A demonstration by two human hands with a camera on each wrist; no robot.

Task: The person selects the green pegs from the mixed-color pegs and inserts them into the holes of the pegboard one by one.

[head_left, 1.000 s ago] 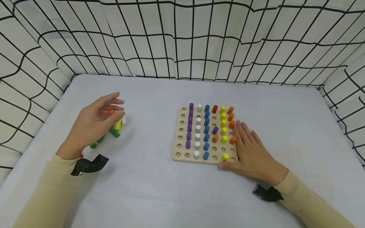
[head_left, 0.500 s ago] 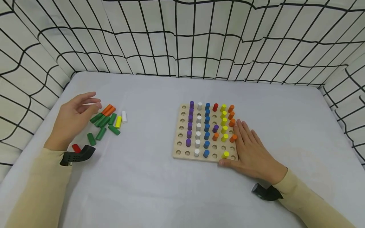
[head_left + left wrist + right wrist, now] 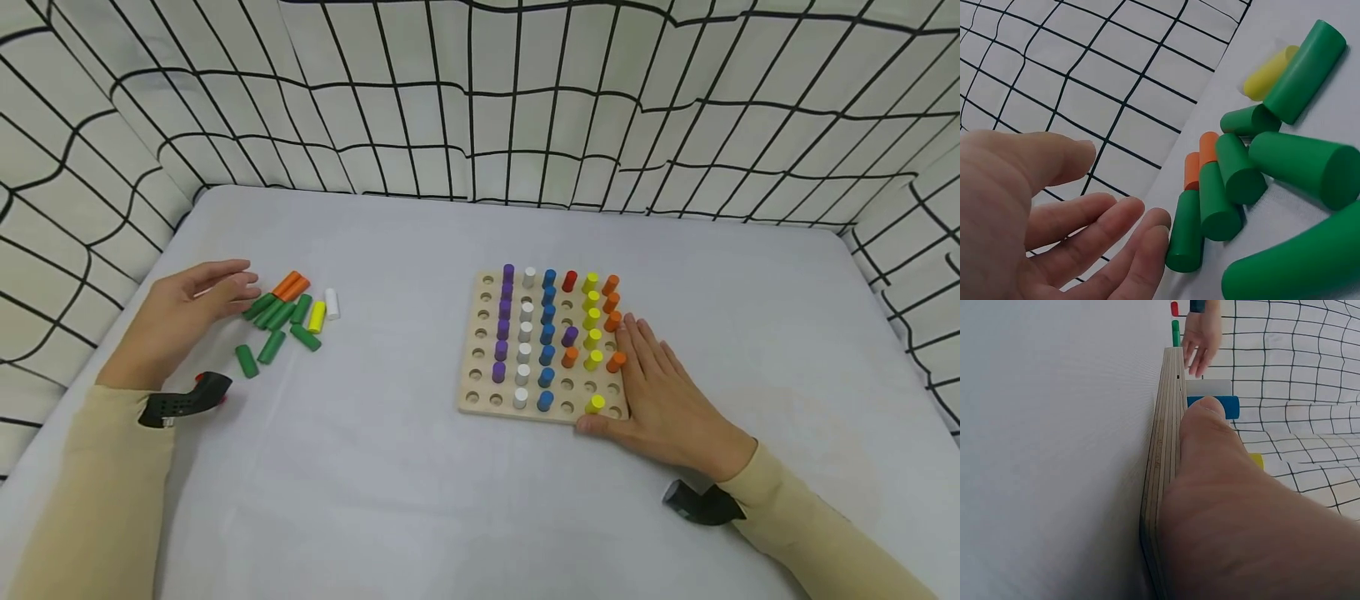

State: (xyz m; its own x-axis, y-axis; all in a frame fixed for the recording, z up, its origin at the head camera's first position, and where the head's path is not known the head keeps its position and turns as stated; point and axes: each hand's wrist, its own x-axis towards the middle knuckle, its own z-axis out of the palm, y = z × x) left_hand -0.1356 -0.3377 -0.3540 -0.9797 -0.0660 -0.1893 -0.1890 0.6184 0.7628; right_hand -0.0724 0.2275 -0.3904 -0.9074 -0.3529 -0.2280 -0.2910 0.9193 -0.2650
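The left hand (image 3: pixel 176 321) lies relaxed on the pale grey worktop (image 3: pixel 390 467), its fingers (image 3: pixel 1119 234) loosely extended and holding nothing, their tips just short of a cluster of loose green wooden cylinder pegs (image 3: pixel 279 325) with two orange pegs (image 3: pixel 289 286), a yellow peg (image 3: pixel 317 316) and a white peg (image 3: pixel 332 303) lying beyond them. The right hand (image 3: pixel 663 400) rests flat, fingers straight and gripping nothing, pressed along the edge of the square light wooden pegboard (image 3: pixel 480 400), where purple, white, blue, yellow and orange pegs stand upright in rows.
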